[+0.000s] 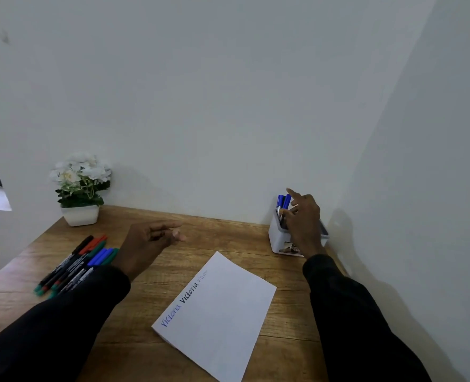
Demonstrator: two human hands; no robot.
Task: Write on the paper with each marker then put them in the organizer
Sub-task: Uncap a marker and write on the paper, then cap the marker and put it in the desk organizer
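The right hand (302,219) is raised over the white organizer (276,238) at the far right of the wooden desk (228,235), close to the wall. Its index finger points up and away while the other fingers curl down toward the organizer's open top. Two blue-capped markers (283,201) stand upright in the organizer just left of those fingertips. Whether the fingers are touching a marker or only hovering beside them cannot be told, since the hand covers much of the opening.

The left hand (151,238) hangs above the desk well to the left of the organizer, palm turned inward, fingers loosely bent and slightly apart, holding nothing. Just left of this hand, partly under its dark sleeve (71,312), lies a loose bunch of markers (76,263) on the desk, with black, red, green and blue caps showing.

The sheet of white paper (220,315) lies flat and turned at an angle on the desk, nearer the person than both hands and between the two forearms. Along its left edge the same word is written three times, in blue, black and a faint grey. A small white pot of white flowers (80,186) stands at the far left of the desk, beyond the bunch of markers.
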